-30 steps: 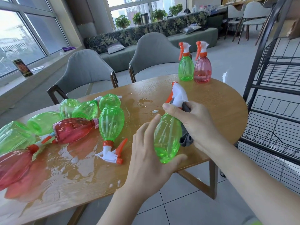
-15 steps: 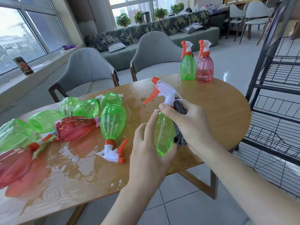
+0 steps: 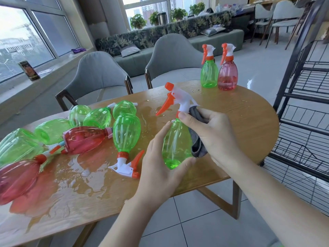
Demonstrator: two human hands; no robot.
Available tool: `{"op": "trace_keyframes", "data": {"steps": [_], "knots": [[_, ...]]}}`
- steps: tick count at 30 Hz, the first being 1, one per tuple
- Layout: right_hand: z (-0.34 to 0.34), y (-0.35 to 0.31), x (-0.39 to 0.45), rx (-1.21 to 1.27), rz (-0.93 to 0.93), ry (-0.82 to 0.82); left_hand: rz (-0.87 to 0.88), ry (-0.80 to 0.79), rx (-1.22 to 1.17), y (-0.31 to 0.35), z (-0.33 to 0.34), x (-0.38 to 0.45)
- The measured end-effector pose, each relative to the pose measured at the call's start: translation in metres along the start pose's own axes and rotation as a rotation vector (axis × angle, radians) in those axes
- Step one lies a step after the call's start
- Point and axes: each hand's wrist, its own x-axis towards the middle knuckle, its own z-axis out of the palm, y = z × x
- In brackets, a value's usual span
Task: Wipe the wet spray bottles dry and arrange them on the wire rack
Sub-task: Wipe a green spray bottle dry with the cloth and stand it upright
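Observation:
My left hand (image 3: pixel 161 168) grips the lower body of a green spray bottle (image 3: pixel 175 143) held upright above the table's front edge. Its white head with orange trigger (image 3: pixel 175 99) points left. My right hand (image 3: pixel 212 134) holds a grey cloth (image 3: pixel 195 141) against the bottle's neck and right side. Several wet green and red bottles (image 3: pixel 83 139) lie in a pool of water on the left of the wooden table (image 3: pixel 240 118). One green bottle (image 3: pixel 209 73) and one pink bottle (image 3: pixel 228 73) stand upright at the far right. A black wire rack (image 3: pixel 306 111) stands to the right.
Two grey chairs (image 3: pixel 99 75) stand behind the table. Water (image 3: pixel 76 177) covers the table's left and middle. A green bottle (image 3: pixel 126 136) lies head-down close to my left hand. A sofa and windows lie beyond.
The bottle has been tipped from leaning to upright and turned, so its trigger now points left. My right hand with the cloth has slid up to the neck.

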Motion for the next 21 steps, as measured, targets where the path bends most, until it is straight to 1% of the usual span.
{"op": "trace_keyframes", "data": {"steps": [2,5,8,12,16,19,21], "knots": [[0.000,-0.002,-0.004,-0.044,-0.021,0.020,-0.025,0.012,-0.002,-0.002,0.001,0.000],[-0.002,-0.002,-0.005,0.045,0.001,0.032,-0.040,-0.004,-0.020,-0.003,-0.002,0.002],[-0.002,-0.002,-0.010,0.077,-0.013,0.091,-0.024,-0.028,-0.046,-0.001,-0.003,0.003],[0.000,-0.001,-0.020,-0.097,-0.137,0.180,-0.035,-0.011,-0.074,-0.001,-0.001,0.004],[0.006,0.003,-0.022,-0.341,-0.404,0.239,-0.032,-0.025,-0.059,-0.003,0.001,0.007],[0.008,0.004,-0.015,-0.513,-0.584,0.192,-0.022,-0.051,-0.033,-0.005,0.003,0.009],[0.006,0.003,-0.009,-0.594,-0.608,0.133,-0.032,-0.050,-0.042,-0.006,0.004,0.009]]}}
